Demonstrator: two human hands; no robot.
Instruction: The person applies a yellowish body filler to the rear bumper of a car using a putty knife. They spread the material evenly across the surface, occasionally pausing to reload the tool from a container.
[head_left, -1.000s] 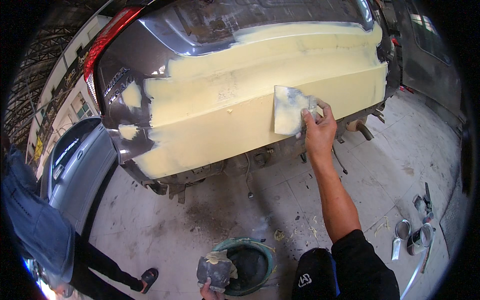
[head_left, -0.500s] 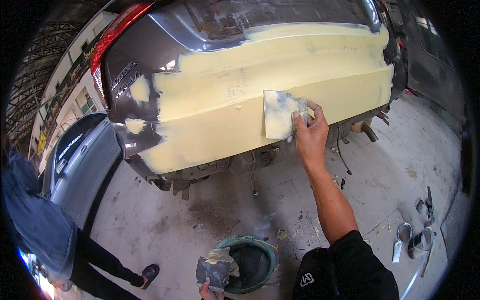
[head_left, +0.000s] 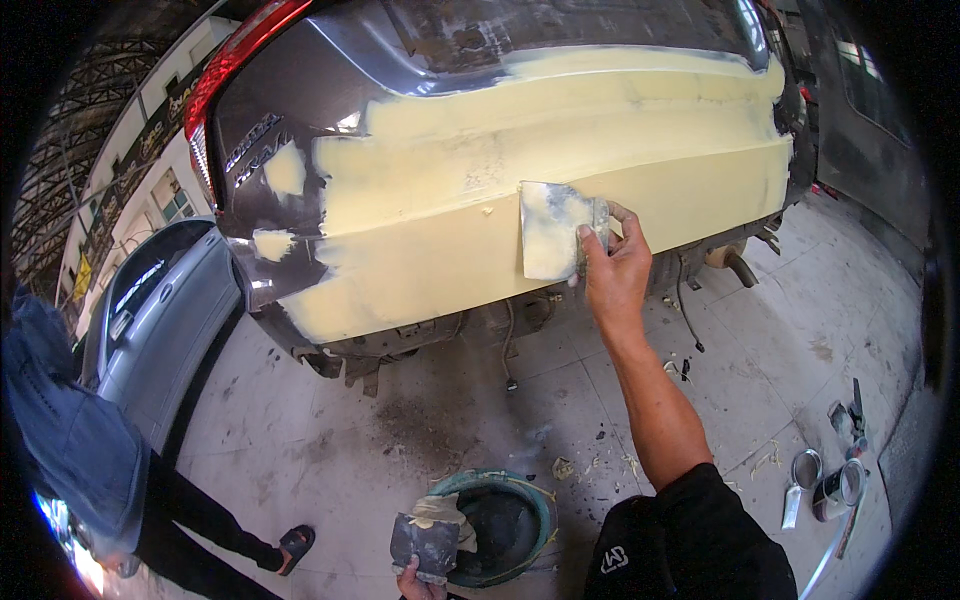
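Head view had your right grip (head_left: 616, 265) closed on a putty spreader (head_left: 548, 235) near the middle of the frame, its blade laid over the yellow filler (head_left: 425, 265) that coated the dark tailgate (head_left: 285, 95). Your left grip (head_left: 421, 584), at the bottom of the frame, was closed on a grey plate (head_left: 423, 545) that overlapped the left rim of a green bucket (head_left: 545, 525).

A tilted blade or uneven pressure could have gouged the filler or left a ridge, most likely where the crease (head_left: 420, 216) met the blade's upper end. If its leading edge had caught the small lump (head_left: 487, 211) to its left, that could have dragged into a streak. Tipping the plate could have spilled the filler on it.

Against the frame half a second earlier, the spreader stood slightly farther left along the panel, nearer that lump; the left grip and plate looked much the same.
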